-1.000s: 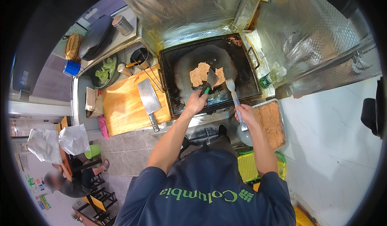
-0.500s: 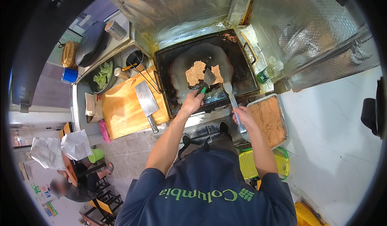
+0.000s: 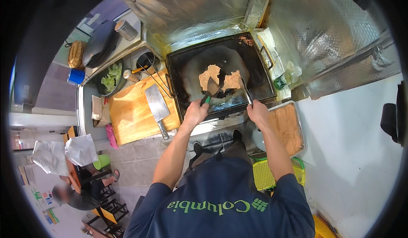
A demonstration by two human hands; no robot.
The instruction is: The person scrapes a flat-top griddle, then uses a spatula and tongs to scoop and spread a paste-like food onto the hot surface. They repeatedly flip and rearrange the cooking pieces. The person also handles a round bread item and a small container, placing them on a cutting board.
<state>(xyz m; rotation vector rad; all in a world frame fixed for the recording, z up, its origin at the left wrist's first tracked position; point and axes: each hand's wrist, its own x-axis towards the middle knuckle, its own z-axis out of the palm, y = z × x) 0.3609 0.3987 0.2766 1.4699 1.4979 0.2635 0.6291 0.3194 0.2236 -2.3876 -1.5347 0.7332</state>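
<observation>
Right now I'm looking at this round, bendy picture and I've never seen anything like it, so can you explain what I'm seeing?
There is no robot here. A fisheye camera on the person's head looks down, which bends straight edges. The bare hands are the person's own. The left hand holds a scraper with a black and green handle, its blade at one flat tan piece of food. The right hand holds a narrow metal spatula at the edge of a second piece. Both pieces lie on a dark griddle. To its left, a cleaver rests on a wooden board; to the lower right is a tray of tan mixture.
</observation>
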